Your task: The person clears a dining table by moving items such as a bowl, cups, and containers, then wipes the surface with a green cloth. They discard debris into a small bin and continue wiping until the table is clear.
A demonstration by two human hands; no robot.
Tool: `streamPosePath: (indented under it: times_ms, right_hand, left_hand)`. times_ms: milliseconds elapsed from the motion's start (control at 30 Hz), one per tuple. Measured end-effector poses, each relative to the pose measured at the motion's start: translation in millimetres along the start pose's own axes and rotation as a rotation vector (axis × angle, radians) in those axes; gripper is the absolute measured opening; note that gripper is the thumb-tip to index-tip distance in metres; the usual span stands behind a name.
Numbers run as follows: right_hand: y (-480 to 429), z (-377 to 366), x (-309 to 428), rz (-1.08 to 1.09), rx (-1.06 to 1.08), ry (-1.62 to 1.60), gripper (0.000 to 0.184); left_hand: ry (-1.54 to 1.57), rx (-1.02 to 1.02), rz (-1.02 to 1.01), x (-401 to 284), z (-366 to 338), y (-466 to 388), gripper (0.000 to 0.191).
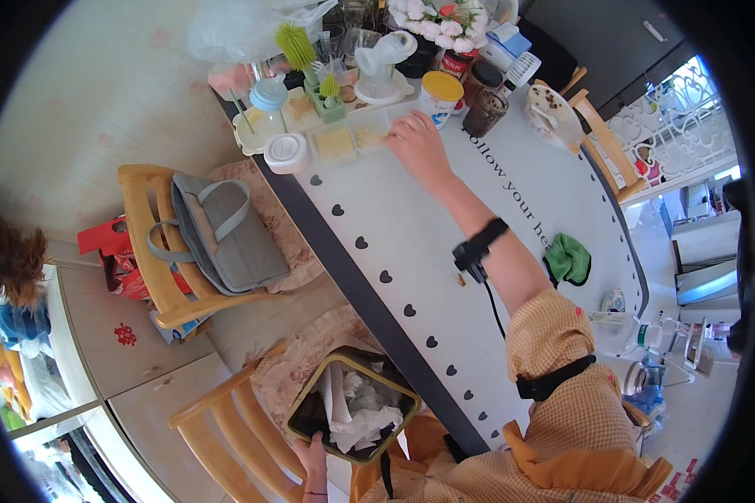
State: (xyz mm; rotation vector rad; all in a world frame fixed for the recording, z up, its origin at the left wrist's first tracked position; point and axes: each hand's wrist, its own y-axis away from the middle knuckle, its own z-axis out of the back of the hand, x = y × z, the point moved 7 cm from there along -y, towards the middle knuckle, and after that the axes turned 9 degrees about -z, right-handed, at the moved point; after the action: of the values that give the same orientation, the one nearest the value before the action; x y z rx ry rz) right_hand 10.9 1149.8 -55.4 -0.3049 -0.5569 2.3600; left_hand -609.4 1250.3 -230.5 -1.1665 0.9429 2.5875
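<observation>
My left hand [311, 456] grips the rim of a dark waste bin [309, 391] with a yellowish edge, beside the table. Crumpled white tissue [366, 427] and other white waste lie inside it. My right hand [418, 141] reaches across the white table [409, 226], fingers bent at the right end of a clear plastic divided container [346, 161]. Yellowish pieces [335, 144] fill parts of that container. Whether my right fingers hold anything cannot be made out. A white tub with a yellow lid [441, 88] stands just beyond this hand.
Bottle brushes [297, 47], a breast pump [384, 60], a small white round-lidded container [286, 154] and dark jars [486, 112] crowd the far end. A green cloth [567, 259] lies on the right. Wooden chairs [154, 251] flank the table, one bearing a grey bag [233, 242].
</observation>
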Motion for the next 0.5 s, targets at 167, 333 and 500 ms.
streamPosePath:
  times_ms: [167,333,500]
  right_hand:
    - [68.3,86.4,49.1,0.031,-0.090,-0.098,0.016]
    - [146.2,150.9,130.2,0.220,0.059,-0.442,0.011]
    - [217.9,151.8,236.0,0.504,0.376,-0.482,0.007]
  left_hand:
    - [0.041,0.071,0.019,-21.8,-5.6,-7.2,0.026]
    - [0.126,0.032,-0.044,-51.3,1.3,-4.7,0.024]
    - [0.092,0.081,-0.012,-37.5,5.9,-5.0,0.029]
